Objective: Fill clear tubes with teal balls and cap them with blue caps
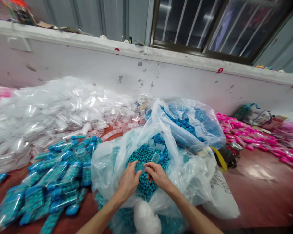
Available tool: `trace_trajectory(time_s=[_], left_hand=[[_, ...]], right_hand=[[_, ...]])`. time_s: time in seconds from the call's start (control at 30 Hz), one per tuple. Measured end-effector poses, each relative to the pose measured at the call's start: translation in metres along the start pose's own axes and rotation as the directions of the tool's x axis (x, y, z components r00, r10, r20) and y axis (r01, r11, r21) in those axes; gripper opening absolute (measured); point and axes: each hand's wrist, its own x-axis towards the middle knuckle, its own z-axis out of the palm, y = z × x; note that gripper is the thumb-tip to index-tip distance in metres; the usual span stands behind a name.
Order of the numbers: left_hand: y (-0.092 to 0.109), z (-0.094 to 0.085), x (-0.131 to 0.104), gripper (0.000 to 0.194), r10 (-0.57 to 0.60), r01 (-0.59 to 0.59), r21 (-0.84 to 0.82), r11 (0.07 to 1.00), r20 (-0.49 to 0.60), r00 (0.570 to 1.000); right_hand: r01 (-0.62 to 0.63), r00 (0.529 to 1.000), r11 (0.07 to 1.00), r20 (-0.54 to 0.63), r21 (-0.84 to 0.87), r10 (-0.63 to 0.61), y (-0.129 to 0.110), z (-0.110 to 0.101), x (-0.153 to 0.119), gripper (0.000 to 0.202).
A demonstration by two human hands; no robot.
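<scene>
Both my hands reach into an open clear plastic bag [107, 162] full of small teal beads [146, 156]. My left hand [129, 182] and my right hand [157, 175] meet over the beads, fingertips pinching a small clear plastic case [141, 166] between them. More clear cases [155, 157] lie on top of the beads, just beyond my fingers. A second plastic bag [185, 120] behind it holds blue caps.
Filled teal cases with blue caps [54, 175] are piled at the left. A big heap of empty clear cases [51, 110] lies behind them. Pink filled cases [253, 136] spread at the right. A tape roll [224, 157] sits by the bag. White wall [161, 74] behind.
</scene>
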Motion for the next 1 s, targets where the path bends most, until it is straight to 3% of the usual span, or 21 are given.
trace_trajectory(time_s=[0.1, 0.17, 0.43, 0.5, 0.6, 0.67, 0.77, 0.83, 0.9, 0.93, 1.0], left_hand=[[-0.004, 0.006, 0.007, 0.018, -0.091, 0.109, -0.063, 0.992, 0.240, 0.966], [-0.008, 0.006, 0.008, 0.015, -0.139, 0.174, -0.096, 0.980, 0.292, 0.946], [0.000, 0.002, 0.007, 0.014, 0.005, -0.003, -0.006, 1.000, 0.254, 0.967], [0.004, 0.007, 0.007, 0.018, -0.089, 0.117, -0.096, 0.989, 0.252, 0.964], [0.006, 0.017, 0.007, 0.031, -0.249, 0.331, -0.311, 0.891, 0.273, 0.929], [0.005, 0.024, 0.007, 0.037, -0.275, 0.350, -0.380, 0.856, 0.239, 0.931], [0.000, 0.025, 0.011, 0.031, -0.281, 0.324, -0.265, 0.908, 0.187, 0.941], [-0.002, 0.021, 0.017, 0.020, -0.297, 0.310, -0.028, 0.950, 0.220, 0.929], [-0.005, 0.016, 0.024, 0.015, -0.263, 0.188, 0.275, 0.943, 0.268, 0.927], [-0.007, 0.015, 0.028, 0.013, -0.235, 0.110, 0.394, 0.912, 0.284, 0.930], [-0.009, 0.018, 0.037, 0.013, -0.187, 0.019, 0.494, 0.869, 0.294, 0.937]], right_hand=[[-0.041, 0.998, 0.994, 0.053, 0.105, 0.036, 0.003, 0.001, -0.001, 0.022], [-0.080, 0.996, 0.988, 0.054, 0.130, 0.073, 0.003, 0.001, -0.001, 0.022], [-0.059, 0.992, 0.984, 0.121, 0.168, 0.039, -0.005, -0.007, -0.011, 0.026], [-0.083, 0.996, 0.959, 0.062, 0.272, 0.069, -0.008, -0.005, -0.013, 0.027], [-0.083, 0.989, 0.883, -0.071, 0.462, 0.130, -0.008, 0.003, -0.014, 0.032], [-0.100, 0.984, 0.883, -0.087, 0.458, 0.156, -0.006, 0.009, -0.015, 0.029], [-0.165, 0.984, 0.970, -0.031, 0.178, 0.173, -0.005, 0.010, -0.020, 0.017], [-0.063, 0.996, 0.985, -0.073, -0.158, 0.052, -0.008, 0.001, -0.023, 0.009], [0.046, 0.976, 0.872, -0.163, -0.487, -0.143, -0.014, -0.015, -0.020, 0.014], [0.023, 0.958, 0.786, -0.211, -0.617, -0.194, -0.017, -0.024, -0.016, 0.018], [-0.140, 0.946, 0.628, -0.291, -0.766, -0.145, -0.021, -0.041, -0.004, 0.026]])
